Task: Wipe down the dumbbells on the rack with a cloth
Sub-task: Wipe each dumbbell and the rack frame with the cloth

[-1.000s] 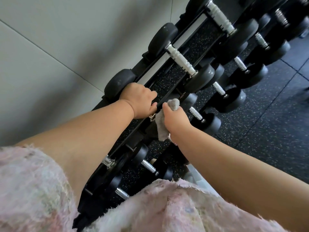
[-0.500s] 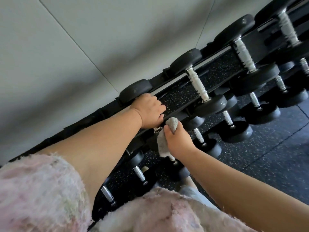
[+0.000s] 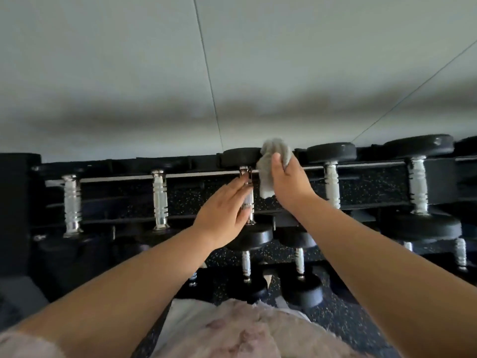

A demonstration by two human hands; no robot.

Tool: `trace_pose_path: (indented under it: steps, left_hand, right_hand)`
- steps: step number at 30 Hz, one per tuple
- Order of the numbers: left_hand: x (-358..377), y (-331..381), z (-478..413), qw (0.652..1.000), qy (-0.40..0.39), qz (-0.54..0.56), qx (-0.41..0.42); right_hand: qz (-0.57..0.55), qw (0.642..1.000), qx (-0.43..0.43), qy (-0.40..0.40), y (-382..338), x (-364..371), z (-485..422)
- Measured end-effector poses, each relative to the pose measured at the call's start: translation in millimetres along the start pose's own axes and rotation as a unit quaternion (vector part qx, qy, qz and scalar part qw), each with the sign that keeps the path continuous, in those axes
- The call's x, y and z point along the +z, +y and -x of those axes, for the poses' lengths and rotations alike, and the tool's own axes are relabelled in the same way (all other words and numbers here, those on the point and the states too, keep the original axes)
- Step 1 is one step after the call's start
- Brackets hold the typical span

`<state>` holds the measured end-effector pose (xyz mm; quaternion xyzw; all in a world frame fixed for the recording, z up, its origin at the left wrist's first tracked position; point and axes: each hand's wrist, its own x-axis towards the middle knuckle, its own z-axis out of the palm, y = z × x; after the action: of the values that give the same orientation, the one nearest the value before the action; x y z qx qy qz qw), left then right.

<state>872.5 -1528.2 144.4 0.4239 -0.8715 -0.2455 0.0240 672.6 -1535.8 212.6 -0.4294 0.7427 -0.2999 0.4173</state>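
Grey wall (image 3: 129, 73) stands behind the black rack (image 3: 374, 182). At the middle of its top row, the right hand (image 3: 289, 184) grips a grey cloth (image 3: 271, 156). The cloth bunches above the thumb and touches the far end of a dumbbell (image 3: 240, 156). The left hand (image 3: 222, 215) rests straight fingers on that dumbbell's shiny handle.

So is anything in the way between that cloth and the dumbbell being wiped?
Nothing visible. The right hand holds the grey cloth right at the far head of the dumbbell; the left hand lies alongside its handle, lower down, not between them.
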Motion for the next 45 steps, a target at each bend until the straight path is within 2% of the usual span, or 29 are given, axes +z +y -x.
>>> trace_pose_path:
  steps: [2,5,7,9,11,15,17,20,22,25,26,28,30,33,35,37,38,40,42,45]
  left_hand:
    - [1.6,18.8,15.6,0.990,0.012,0.111,-0.082]
    - [11.7,52.5,21.5,0.951,0.017,0.239,-0.196]
    - [15.7,69.1,18.5,0.935,0.061,0.224,-0.268]
    - [19.3,76.7,16.4,0.925,0.095,0.187,-0.317]
    - [23.0,77.7,14.7,0.918,0.097,0.181,-0.339]
    - [26.4,75.9,12.2,0.919,0.059,0.172,-0.350]
    - [25.6,76.1,11.3,0.920,0.050,0.161,-0.353]
    - [22.8,78.8,11.2,0.923,0.053,0.149,-0.352]
    - [22.4,80.0,10.7,0.924,0.057,0.145,-0.350]
    - [22.4,79.6,11.3,0.925,0.060,0.147,-0.346]
    - [23.0,79.0,11.8,0.925,0.062,0.148,-0.345]
    - [23.6,77.4,12.5,0.925,0.065,0.150,-0.344]
    - [23.5,76.7,13.1,0.924,0.069,0.152,-0.345]
    - [23.2,76.1,14.1,0.924,0.076,0.153,-0.343]
    - [24.0,75.5,14.9,0.925,0.084,0.151,-0.338]
    - [24.0,74.7,15.1,0.926,0.088,0.151,-0.335]
    - [24.4,74.5,15.2,0.925,0.087,0.152,-0.336]
    - [24.6,74.3,14.8,0.925,0.084,0.154,-0.337]
    - [24.4,73.9,14.5,0.925,0.084,0.153,-0.337]
    - [24.2,74.2,14.2,0.926,0.080,0.151,-0.337]
  right_hand:
    - [0.083,0.991,-0.086,-0.055,-17.5,6.5,-22.3]
    - [0.239,0.941,-0.208,-0.121,-39.9,23.7,-49.5]
    - [0.330,0.901,-0.247,-0.137,-48.0,29.4,-59.2]
    - [0.385,0.876,-0.254,-0.141,-47.1,24.0,-63.2]
    - [0.379,0.885,-0.229,-0.140,-37.1,10.2,-64.9]
    - [0.262,0.941,-0.145,-0.156,-13.2,-8.6,-66.9]
    - [0.261,0.944,-0.139,-0.145,-14.8,-7.7,-69.8]
    - [0.283,0.928,-0.190,-0.148,-37.3,5.8,-72.0]
    - [0.343,0.880,-0.266,-0.190,-57.0,22.1,-69.4]
    - [0.509,0.763,-0.328,-0.227,-72.1,46.3,-70.5]
    - [0.531,0.750,-0.329,-0.217,-73.1,48.6,-74.1]
    - [0.524,0.762,-0.318,-0.209,-70.3,42.1,-78.9]
    - [0.468,0.808,-0.291,-0.210,-59.4,26.8,-78.5]
    - [0.359,0.885,-0.206,-0.212,-38.1,-0.8,-79.0]
    - [0.297,0.915,-0.153,-0.227,-33.0,-13.3,-81.8]
    - [0.232,0.936,-0.137,-0.226,-36.3,-9.6,-86.1]
    - [0.219,0.939,-0.161,-0.212,-39.7,-1.9,-86.3]
    - [0.253,0.918,-0.253,-0.172,-47.9,21.4,-83.5]
    - [0.315,0.872,-0.343,-0.150,-56.8,40.2,-84.0]
    - [0.395,0.806,-0.395,-0.196,-61.3,39.7,-90.9]
